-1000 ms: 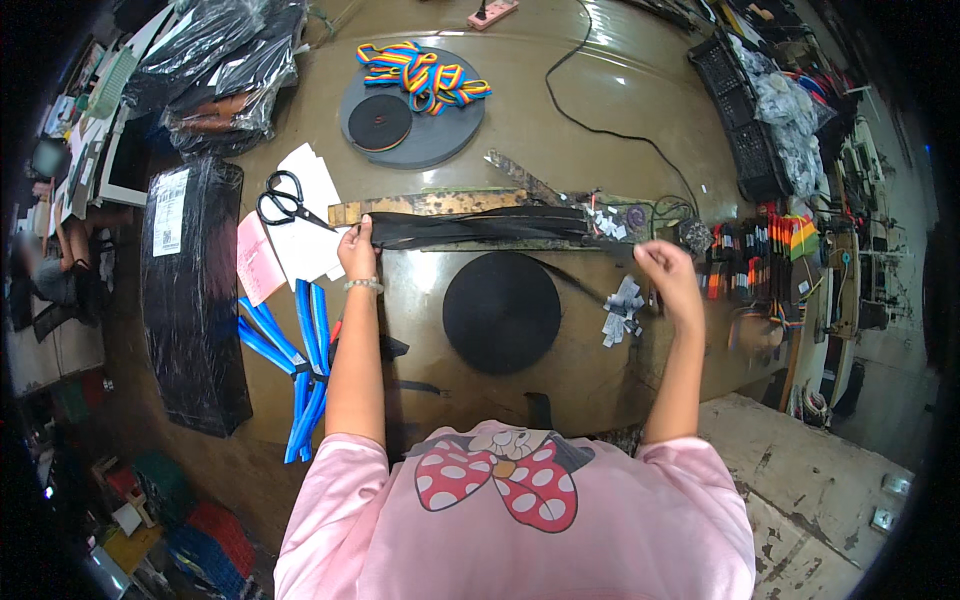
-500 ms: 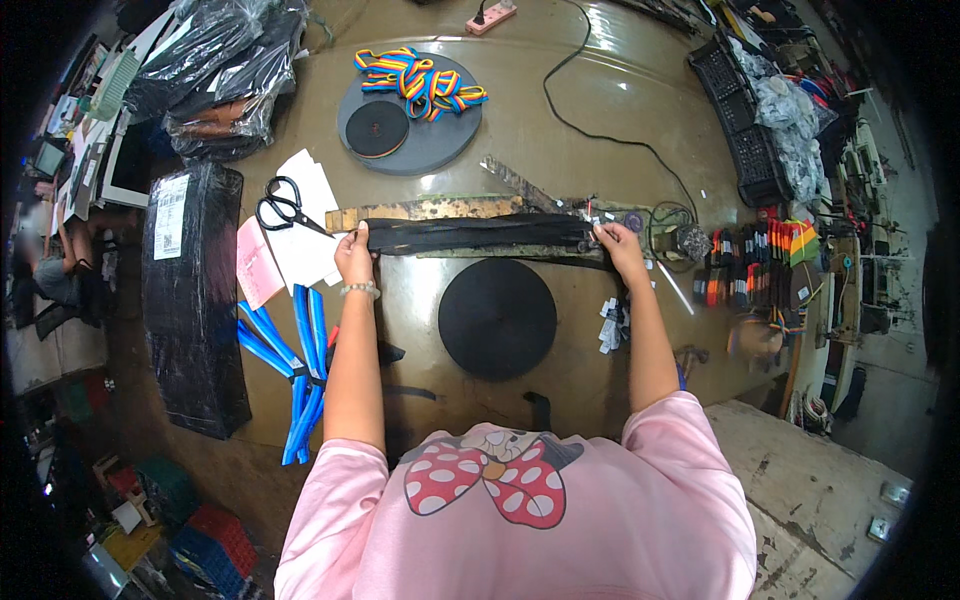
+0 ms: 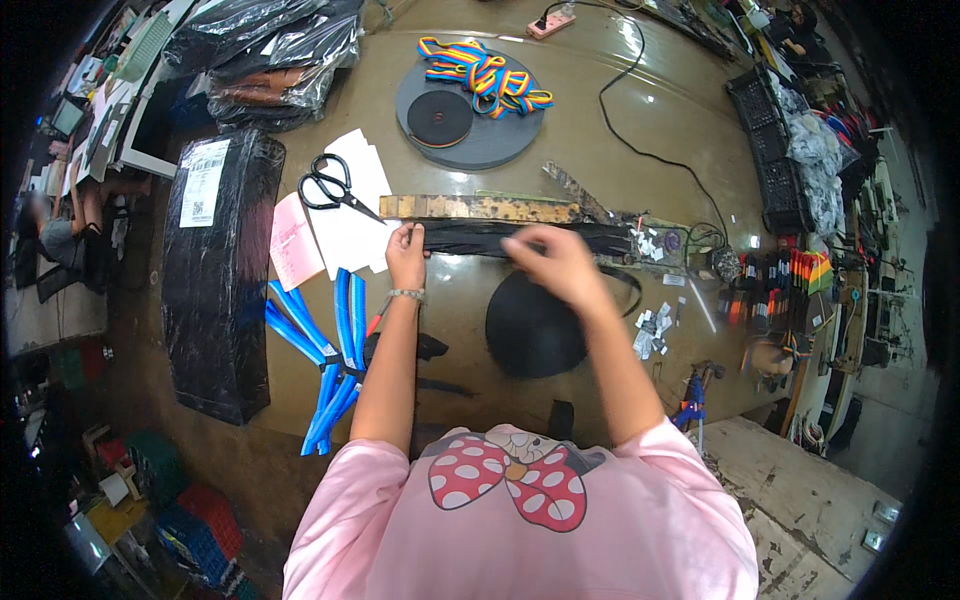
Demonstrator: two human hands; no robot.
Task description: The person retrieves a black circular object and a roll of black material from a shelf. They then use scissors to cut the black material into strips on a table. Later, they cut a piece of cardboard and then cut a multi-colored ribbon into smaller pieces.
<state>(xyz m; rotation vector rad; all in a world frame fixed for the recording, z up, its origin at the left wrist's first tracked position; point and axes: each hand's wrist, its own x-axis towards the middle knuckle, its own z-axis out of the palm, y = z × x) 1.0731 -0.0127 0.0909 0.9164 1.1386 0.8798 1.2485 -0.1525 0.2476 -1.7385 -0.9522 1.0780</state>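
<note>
Several long black webbing strips point(image 3: 465, 238) lie lengthwise along a worn wooden board point(image 3: 480, 207). My left hand point(image 3: 406, 258) is closed on their left end, thumb and fingers pinching it. Over the middle of the strips is my right hand point(image 3: 553, 262), its fingers curled and blurred; whether it grips a strip cannot be made out. Just below lies a large black roll of webbing point(image 3: 530, 325), partly covered by my right forearm. From the right end of the strips a black band point(image 3: 632, 285) loops down toward this roll.
Black-handled scissors point(image 3: 327, 182) rest on white paper point(image 3: 360, 165), beside a pink sheet point(image 3: 296, 245). Blue straps point(image 3: 345, 320) lie left of my forearm. A grey disc point(image 3: 490, 150) bears rainbow cord point(image 3: 480, 70). A black-wrapped box point(image 3: 222, 330) stands left; label scraps point(image 3: 652, 332) lie right.
My right hand has left the right end of the strips and moved left to their middle. My left hand stays at the left end. The whole view has shifted somewhat.
</note>
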